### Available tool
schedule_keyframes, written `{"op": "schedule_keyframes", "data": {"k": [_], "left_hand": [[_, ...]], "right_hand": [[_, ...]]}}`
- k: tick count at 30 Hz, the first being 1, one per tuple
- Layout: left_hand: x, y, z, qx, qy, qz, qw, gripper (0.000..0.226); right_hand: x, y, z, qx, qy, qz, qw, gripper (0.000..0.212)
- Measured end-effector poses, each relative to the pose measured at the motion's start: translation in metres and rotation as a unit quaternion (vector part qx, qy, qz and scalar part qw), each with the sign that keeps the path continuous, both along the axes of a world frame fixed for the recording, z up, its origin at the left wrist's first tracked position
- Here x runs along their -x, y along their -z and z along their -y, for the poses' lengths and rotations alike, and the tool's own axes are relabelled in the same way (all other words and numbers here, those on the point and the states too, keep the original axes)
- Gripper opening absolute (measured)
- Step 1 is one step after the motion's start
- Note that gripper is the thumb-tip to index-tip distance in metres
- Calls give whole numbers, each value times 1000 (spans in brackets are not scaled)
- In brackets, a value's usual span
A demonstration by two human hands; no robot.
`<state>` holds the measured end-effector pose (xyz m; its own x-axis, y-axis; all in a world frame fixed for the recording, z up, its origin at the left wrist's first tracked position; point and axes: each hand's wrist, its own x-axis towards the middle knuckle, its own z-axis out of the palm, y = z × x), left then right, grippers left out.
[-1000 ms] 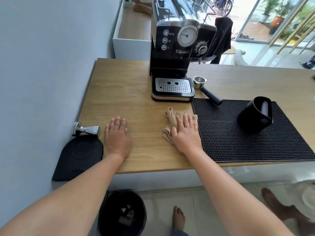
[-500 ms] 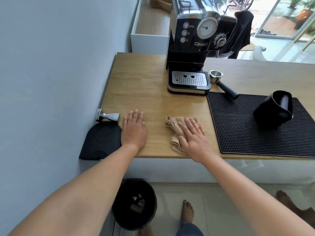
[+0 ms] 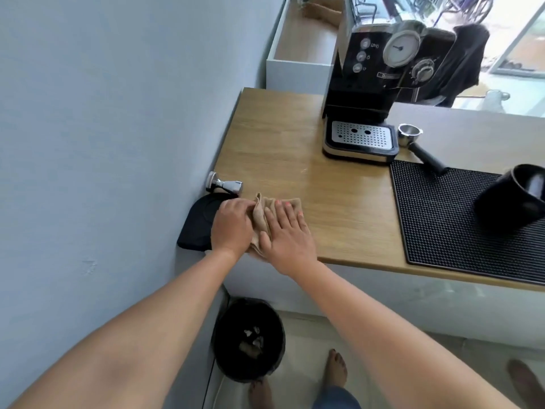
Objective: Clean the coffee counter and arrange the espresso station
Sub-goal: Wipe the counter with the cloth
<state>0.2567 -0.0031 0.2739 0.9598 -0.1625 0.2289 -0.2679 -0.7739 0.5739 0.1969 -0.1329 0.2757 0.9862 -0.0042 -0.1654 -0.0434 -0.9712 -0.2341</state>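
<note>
While near the counter [image 3: 265, 137] edge, both hands on cloth [image 3: 259, 216].

Bright daylight top right; edges warped, slight blur.

pale blue wall [image 3: 103, 143], tiled floor [image 3: 300, 343], bright glass door [image 3: 525, 33]

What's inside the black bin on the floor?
The round black bin under the wooden counter holds a few small pale scraps on its dark bottom. What they are is too small to tell, and the near wall hides part of the inside.
</note>
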Motion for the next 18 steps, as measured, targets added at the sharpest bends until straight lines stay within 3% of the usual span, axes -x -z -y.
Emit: {"op": "schedule_keyframes", "data": {"k": [4,8,12,18], "left_hand": [[1,9,-6,-11,11,8,1000,33],[1,13,-1,-61,29,6,998,32],[5,13,7,-123,9,5,992,36],[9,8,26,-164,-29,7,986,45]], "right_hand": [[34,2,44,5,-44,1,999,67],[12,-5,100,2,89,-31,996,64],[-34,-7,80,1,193,-44,980,69],[-14,-4,38,3,1,-9,1000,65]]}}
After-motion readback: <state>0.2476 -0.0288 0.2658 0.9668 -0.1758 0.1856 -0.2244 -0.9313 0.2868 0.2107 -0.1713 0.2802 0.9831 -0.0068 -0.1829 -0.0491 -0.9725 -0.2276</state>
